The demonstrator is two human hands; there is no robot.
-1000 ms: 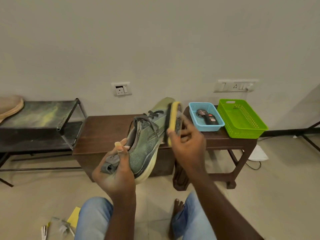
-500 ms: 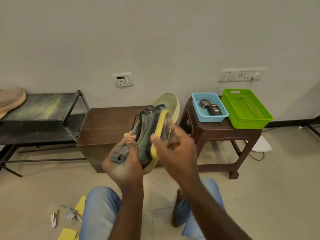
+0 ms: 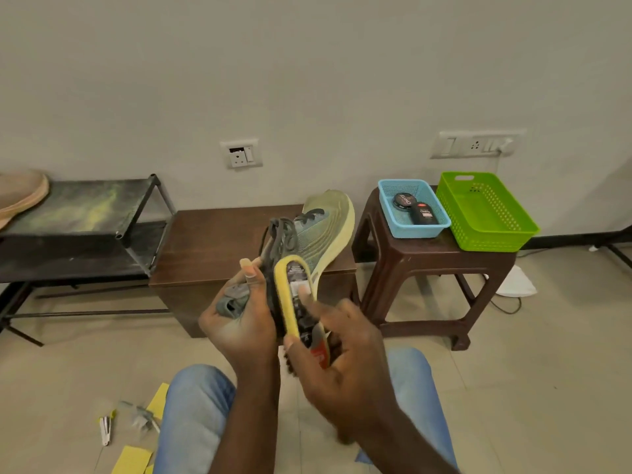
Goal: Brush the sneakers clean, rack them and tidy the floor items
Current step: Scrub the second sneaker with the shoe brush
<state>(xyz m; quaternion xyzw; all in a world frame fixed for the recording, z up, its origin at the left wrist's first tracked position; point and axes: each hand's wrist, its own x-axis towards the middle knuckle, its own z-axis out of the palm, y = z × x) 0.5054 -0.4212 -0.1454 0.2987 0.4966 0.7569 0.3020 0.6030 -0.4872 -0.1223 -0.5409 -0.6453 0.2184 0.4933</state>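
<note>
Here: one sneaker, one brush.

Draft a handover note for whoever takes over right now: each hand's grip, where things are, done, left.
Left hand grips the green sneaker by its heel, above the lap.
Right hand grips the yellow brush, held against the sneaker's side.
Rack at left: one tan shoe on top.
Done: nothing finished; brushing in progress.
Left: finish brushing, rack the sneaker, gather the yellow papers and small bits off the floor.
</note>
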